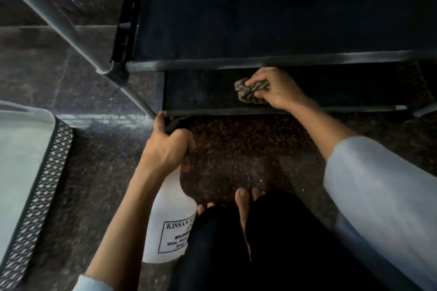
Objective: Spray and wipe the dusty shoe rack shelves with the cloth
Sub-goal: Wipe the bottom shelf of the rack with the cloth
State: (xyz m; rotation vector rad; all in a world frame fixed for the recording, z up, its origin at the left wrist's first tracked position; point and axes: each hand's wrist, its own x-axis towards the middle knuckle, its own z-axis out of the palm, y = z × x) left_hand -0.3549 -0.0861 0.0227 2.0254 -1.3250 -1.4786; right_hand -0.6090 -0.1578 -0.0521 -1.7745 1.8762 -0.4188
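Note:
The black shoe rack [212, 65] stands in front of me, with a dark fabric upper shelf and a dusty lower shelf [201, 92] beneath it. My right hand [274, 88] grips a crumpled patterned cloth [250, 91] and presses it on the lower shelf, right of its middle. My left hand [165, 149] holds the black trigger head of a white spray bottle [170, 217], whose nozzle points at the rack's front left corner. The bottle hangs low beside my knee.
A grey slanted pole [71, 28] crosses from the top left down to the rack's corner. A white item with a black lattice edge [37, 196] lies on the left. My bare feet [243, 205] and dark trousers sit on the speckled stone floor [236, 149].

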